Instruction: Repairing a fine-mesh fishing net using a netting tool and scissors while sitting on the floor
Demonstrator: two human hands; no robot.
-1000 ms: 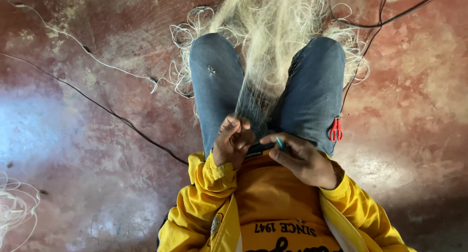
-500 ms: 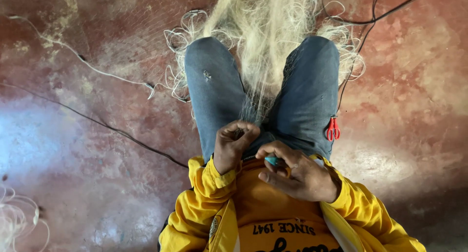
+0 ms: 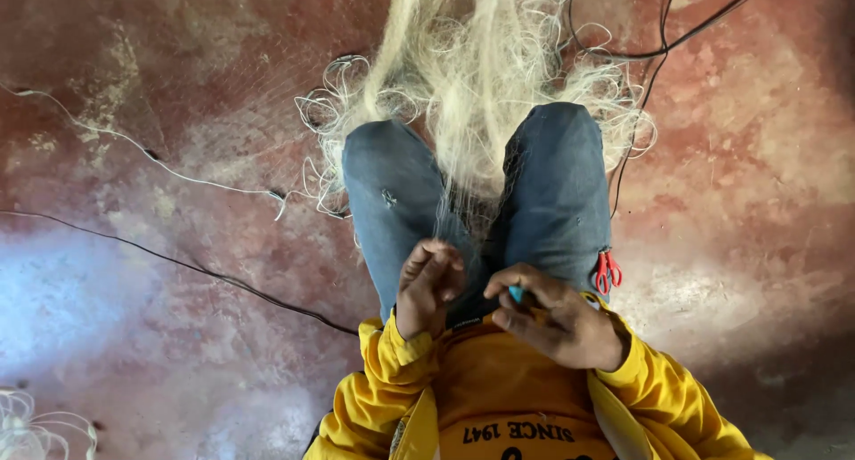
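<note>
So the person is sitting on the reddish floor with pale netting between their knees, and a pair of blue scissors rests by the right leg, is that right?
Not quite: the scissors have red handles, not blue. The head view shows them by the right leg. The rest holds: the pale netting lies between the knees on the reddish floor.

Soft daylight falls unevenly on the red floor (image 3: 178, 95): a pale bluish glare washes its lower left part, while the upper right corner and lower right edge sink into shadow. Focus is fairly sharp at centre, with mild softness toward the edges.
</note>
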